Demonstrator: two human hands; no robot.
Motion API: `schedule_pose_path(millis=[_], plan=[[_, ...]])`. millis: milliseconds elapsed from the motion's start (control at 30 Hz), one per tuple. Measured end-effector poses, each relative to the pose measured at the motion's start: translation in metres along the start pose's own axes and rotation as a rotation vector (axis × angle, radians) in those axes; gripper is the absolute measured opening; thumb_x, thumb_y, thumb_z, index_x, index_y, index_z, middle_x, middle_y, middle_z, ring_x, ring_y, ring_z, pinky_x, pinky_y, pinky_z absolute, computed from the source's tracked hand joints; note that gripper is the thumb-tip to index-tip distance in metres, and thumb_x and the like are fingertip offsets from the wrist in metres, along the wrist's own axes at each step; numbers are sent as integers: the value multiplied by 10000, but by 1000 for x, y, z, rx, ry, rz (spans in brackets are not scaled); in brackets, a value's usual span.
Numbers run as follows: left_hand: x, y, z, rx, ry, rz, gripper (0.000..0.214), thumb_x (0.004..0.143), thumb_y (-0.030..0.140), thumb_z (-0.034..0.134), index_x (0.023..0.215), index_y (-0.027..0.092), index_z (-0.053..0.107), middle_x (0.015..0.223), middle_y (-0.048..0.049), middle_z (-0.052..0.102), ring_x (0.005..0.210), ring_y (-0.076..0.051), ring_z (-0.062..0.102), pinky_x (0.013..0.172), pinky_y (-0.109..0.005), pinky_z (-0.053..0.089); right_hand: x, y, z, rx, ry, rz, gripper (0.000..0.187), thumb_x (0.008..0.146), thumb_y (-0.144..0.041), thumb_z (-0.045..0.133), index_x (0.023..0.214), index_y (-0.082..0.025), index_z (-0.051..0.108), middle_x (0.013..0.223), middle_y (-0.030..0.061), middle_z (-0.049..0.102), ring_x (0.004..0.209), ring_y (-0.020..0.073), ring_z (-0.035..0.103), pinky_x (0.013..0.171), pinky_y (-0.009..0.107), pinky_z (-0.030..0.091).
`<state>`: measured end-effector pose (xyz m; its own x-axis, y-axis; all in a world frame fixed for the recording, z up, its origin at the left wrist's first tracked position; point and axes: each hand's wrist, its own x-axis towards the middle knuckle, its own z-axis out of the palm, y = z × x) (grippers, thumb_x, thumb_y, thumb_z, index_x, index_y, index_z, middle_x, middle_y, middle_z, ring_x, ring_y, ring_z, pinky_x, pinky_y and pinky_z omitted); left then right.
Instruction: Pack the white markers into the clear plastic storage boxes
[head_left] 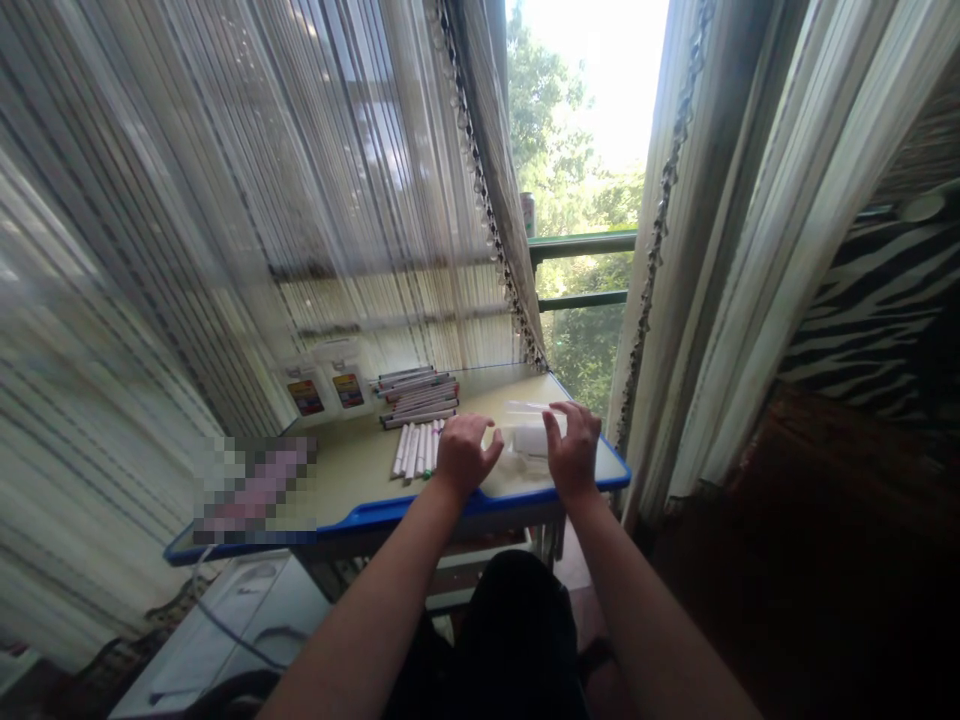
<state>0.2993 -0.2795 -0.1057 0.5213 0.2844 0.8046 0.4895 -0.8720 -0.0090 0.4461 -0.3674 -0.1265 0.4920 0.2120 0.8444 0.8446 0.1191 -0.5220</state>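
On a small beige desk with a blue rim (390, 512), both my hands hold a clear plastic packet (527, 438) near the right end. My left hand (463, 452) is curled on the packet's left side. My right hand (574, 448) pinches its upper right part, fingers bent. What is inside the packet is pale and hard to make out. Just left of my left hand lies a row of white markers (416, 450). Behind them is a stack of more markers (418, 396).
Two small clear packs with coloured labels (327, 392) stand at the desk's back left. A blurred-out object (255, 490) lies on the left end. Striped curtains (225, 230) hang behind and beside the desk, with an open window (581, 300) beyond. A white appliance (240, 620) sits below left.
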Motion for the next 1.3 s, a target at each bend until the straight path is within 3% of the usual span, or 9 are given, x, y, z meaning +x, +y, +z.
schedule_pose_path(millis=[233, 433, 567, 667, 833, 967, 1067, 1167, 1300], plan=[[-2, -9, 6, -124, 63, -26, 412, 838, 253, 477, 1233, 139, 500, 1206, -141, 599, 1161, -245, 538, 979, -428, 455, -1, -12, -2, 19, 88, -9, 241, 899, -377, 477, 925, -181, 614, 925, 100, 625, 942, 241, 529, 860, 391, 392], [-2, -12, 7, -171, 73, -113, 527, 808, 345, 543, 1268, 100, 464, 1259, -179, 558, 1208, -283, 499, 1001, -453, 430, 6, -31, -9, 69, 44, -160, 173, 890, -328, 523, 926, -188, 618, 919, 70, 638, 903, 207, 548, 839, 365, 401], [-2, -8, 1, -306, 7, -173, 346, 843, 416, 496, 1018, 140, 610, 967, -125, 684, 951, -241, 643, 849, -382, 513, 19, -55, -25, 100, 31, -192, 171, 876, -335, 547, 916, -197, 640, 913, 60, 638, 905, 202, 543, 836, 361, 416], [-4, -4, -5, -456, -46, -222, 357, 886, 441, 421, 819, 158, 628, 735, -83, 684, 750, -204, 671, 713, -324, 521, 28, -75, -40, 106, -18, -211, 164, 863, -342, 565, 901, -206, 650, 915, 55, 643, 907, 201, 551, 845, 367, 431], [-6, -2, -7, -681, 30, -400, 381, 877, 494, 430, 743, 165, 570, 561, -15, 626, 502, -127, 600, 544, -246, 470, 38, -82, -55, 140, -189, -247, 326, 854, -337, 557, 1162, -230, 563, 1212, 86, 579, 1078, 230, 532, 889, 415, 465], [-5, -1, -9, -907, 118, -550, 423, 835, 558, 468, 701, 163, 535, 522, 10, 596, 418, -95, 532, 455, -215, 433, 43, -57, -55, 0, -224, -84, 506, 787, -386, 609, 1237, -173, 515, 1314, 152, 505, 1255, 312, 409, 1022, 530, 340], [0, 2, -14, -1094, 221, -637, 446, 793, 585, 510, 639, 167, 496, 493, 17, 575, 395, -91, 516, 433, -217, 434, 43, -37, -51, 59, -448, 183, 643, 759, -424, 613, 1305, -134, 438, 1239, 194, 561, 1140, 316, 528, 922, 497, 434], [5, 3, -21, -1241, 224, -748, 438, 749, 564, 569, 585, 173, 458, 449, 31, 527, 368, -98, 507, 389, -219, 416, 40, -30, -45, 234, -689, 368, 460, 797, -389, 548, 1192, -154, 532, 963, 126, 688, 854, 226, 649, 743, 361, 503], [9, 0, -25, -1398, 128, -915, 390, 704, 502, 603, 552, 174, 457, 411, 45, 466, 315, -99, 455, 303, -212, 332, 37, -36, -39, 377, -702, 406, 307, 783, -363, 526, 1001, -158, 597, 695, 25, 644, 603, 145, 580, 541, 251, 434]])
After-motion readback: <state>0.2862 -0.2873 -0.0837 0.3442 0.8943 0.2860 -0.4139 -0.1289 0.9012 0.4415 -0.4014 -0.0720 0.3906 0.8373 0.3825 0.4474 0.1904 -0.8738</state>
